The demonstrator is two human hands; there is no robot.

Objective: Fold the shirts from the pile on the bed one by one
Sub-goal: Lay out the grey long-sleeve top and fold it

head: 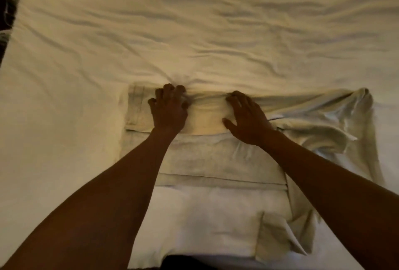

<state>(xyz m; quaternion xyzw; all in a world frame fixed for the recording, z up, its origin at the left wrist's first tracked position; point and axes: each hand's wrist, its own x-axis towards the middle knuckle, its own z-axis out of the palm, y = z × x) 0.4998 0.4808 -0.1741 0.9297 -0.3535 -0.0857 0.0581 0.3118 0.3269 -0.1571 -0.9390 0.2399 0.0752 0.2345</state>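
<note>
A pale cream shirt (216, 157) lies partly folded into a long band across the near middle of the bed. Its right end (336, 118) is still loose and crumpled, and a flap of it trails down to the lower right (278, 235). My left hand (168, 107) is at the shirt's far edge, where its curled fingers and thumb pinch bunched fabric. Beside it, my right hand (248, 116) lies spread on the far fold with the thumb out flat, pressing the cloth down.
The wrinkled white bedsheet (194, 32) fills the view beyond the shirt. A smooth white fabric piece (194, 215) lies just in front of the shirt. Something dark (8, 10) runs along the bed's left edge. A dark shape (185, 263) sits at the bottom edge.
</note>
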